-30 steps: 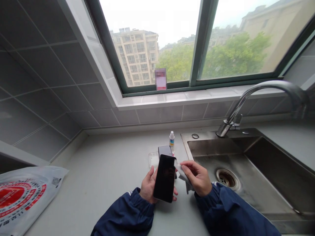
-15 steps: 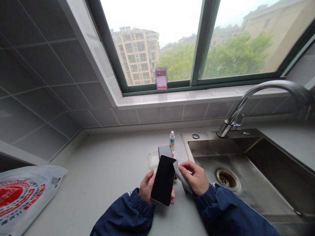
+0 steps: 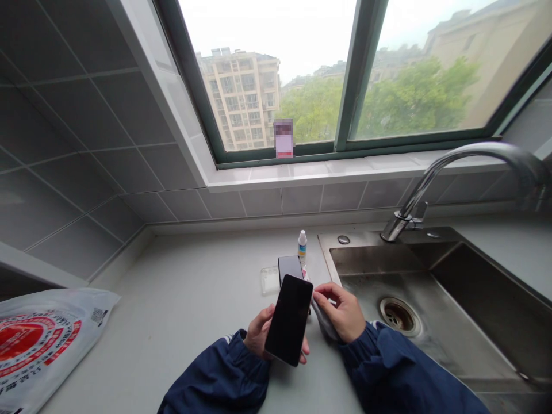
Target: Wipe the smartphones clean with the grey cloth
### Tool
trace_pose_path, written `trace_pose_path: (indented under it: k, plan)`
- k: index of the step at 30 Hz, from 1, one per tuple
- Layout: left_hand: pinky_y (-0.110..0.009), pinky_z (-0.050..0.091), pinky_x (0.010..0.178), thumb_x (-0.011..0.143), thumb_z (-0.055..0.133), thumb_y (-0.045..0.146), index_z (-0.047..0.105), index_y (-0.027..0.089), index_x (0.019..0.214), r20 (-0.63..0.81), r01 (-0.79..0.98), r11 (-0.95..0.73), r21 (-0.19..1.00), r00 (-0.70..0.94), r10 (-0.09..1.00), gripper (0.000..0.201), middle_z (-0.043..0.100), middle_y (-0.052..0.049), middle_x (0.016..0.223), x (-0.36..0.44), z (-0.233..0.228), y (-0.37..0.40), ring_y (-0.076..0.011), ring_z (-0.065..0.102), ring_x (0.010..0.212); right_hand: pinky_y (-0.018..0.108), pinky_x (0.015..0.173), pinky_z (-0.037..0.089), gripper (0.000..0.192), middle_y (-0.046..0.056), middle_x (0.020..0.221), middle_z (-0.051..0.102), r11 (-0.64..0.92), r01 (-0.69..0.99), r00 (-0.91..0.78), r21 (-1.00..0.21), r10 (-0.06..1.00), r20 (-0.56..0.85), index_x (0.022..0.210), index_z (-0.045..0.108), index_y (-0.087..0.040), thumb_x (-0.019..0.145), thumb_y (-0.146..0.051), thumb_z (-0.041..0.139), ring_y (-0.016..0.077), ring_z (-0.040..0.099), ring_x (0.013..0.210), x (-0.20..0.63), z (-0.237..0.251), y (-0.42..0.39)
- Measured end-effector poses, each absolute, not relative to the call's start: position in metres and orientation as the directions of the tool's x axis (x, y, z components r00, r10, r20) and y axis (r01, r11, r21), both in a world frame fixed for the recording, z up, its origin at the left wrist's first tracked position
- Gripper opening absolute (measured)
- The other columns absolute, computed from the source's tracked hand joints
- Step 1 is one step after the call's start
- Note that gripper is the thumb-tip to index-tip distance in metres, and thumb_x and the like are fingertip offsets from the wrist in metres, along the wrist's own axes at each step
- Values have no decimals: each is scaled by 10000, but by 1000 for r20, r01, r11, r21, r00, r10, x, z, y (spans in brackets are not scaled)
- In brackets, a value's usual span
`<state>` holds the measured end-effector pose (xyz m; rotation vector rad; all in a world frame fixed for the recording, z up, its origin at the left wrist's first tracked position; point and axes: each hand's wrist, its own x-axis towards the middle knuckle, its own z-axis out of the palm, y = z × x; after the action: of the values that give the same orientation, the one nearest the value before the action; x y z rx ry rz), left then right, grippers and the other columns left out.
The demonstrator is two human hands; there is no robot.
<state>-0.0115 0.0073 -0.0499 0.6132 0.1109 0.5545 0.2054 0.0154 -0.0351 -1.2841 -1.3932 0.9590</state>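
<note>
A black smartphone (image 3: 288,321) lies tilted in my left hand (image 3: 259,333), its dark screen facing up, with the thumb on one long edge and fingers on the other. My right hand (image 3: 345,313) is closed on a grey cloth (image 3: 324,323), pinched between thumb and fingers just right of the phone. Part of the cloth hangs below the hand. Behind the phone, a second flat device with a grey face (image 3: 290,266) is partly covered. Left of it sits a clear plastic case (image 3: 269,280), and a small white-capped bottle (image 3: 302,244) stands behind.
To the right is a steel sink (image 3: 435,299) with a curved faucet (image 3: 414,201). A white plastic bag with red print (image 3: 47,339) lies at the left on the pale counter (image 3: 190,287). A window (image 3: 276,75) stands above the back wall.
The grey cloth has come away from the phone's upper right corner and now sits lower beside its edge. The phone has shifted slightly right and down in my left hand.
</note>
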Motion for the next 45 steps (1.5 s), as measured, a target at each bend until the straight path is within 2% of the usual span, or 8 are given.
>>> trace_pose_path:
  k: [5, 13, 18, 27, 34, 37, 40, 45]
  plan:
    - [-402, 496, 791, 898, 322, 636, 475, 49, 1347, 60, -466, 685, 560, 848, 527, 754, 720, -216, 985, -11, -50, 9, -294, 713, 867, 284, 736, 465, 139, 34, 807, 647, 178, 183, 62, -967, 979, 192, 842, 632, -185, 752, -202, 528, 193, 614, 791, 205, -34, 15]
    - [-406, 527, 754, 863, 371, 670, 465, 39, 1360, 23, -468, 679, 566, 832, 555, 808, 718, -208, 934, -8, -42, 7, -295, 712, 826, 230, 512, 308, 120, -34, 530, 479, 143, 129, 161, -981, 973, 163, 590, 506, -201, 504, -156, 434, 116, 437, 518, 210, -39, 19]
    - [-412, 542, 691, 817, 455, 645, 287, 76, 1484, 34, -523, 666, 532, 799, 601, 892, 690, -184, 1026, -2, -26, 6, -310, 694, 842, 228, 451, 146, 105, -64, 410, 353, 99, 70, 160, -993, 981, 109, 518, 490, -207, 450, -187, 412, 80, 262, 419, 212, -33, 14]
    - [-391, 515, 718, 827, 398, 682, 203, 14, 1495, 61, -471, 692, 547, 847, 528, 965, 718, -201, 926, -3, -26, 7, -293, 703, 809, 220, 387, 190, 68, -49, 395, 364, 66, 14, 169, -998, 983, 68, 514, 404, -234, 468, -237, 454, 84, 279, 370, 213, -34, 15]
    - [-393, 500, 718, 837, 330, 697, 215, -10, 1481, 41, -393, 727, 563, 892, 451, 964, 723, -221, 923, -5, -33, 5, -303, 703, 815, 235, 361, 365, 156, -11, 546, 547, 25, 186, 144, -982, 988, 52, 713, 539, -211, 613, -211, 419, 134, 481, 396, 210, -40, 18]
    - [-409, 510, 697, 849, 320, 674, 280, -20, 1454, 45, -435, 710, 554, 867, 496, 922, 707, -241, 952, -5, -31, 6, -305, 693, 797, 266, 502, 457, 162, 41, 729, 642, 80, 335, 88, -939, 989, 116, 764, 621, -196, 712, -237, 473, 170, 594, 585, 209, -33, 18]
    - [-433, 525, 662, 858, 314, 647, 391, 38, 1413, 49, -529, 663, 530, 800, 598, 828, 590, -277, 1249, -3, -28, 7, -297, 681, 797, 306, 677, 477, 171, 50, 855, 663, 148, 465, 2, -873, 986, 169, 834, 669, -202, 768, -317, 560, 175, 602, 671, 213, -24, 19]
    - [-451, 537, 664, 874, 291, 623, 512, 59, 1323, -1, -570, 628, 530, 740, 673, 754, 451, -263, 1415, -3, -26, 8, -292, 677, 800, 264, 556, 399, 258, -13, 624, 625, 169, 590, -160, -790, 983, 91, 799, 669, -232, 730, -476, 711, 153, 548, 526, 230, -17, 19]
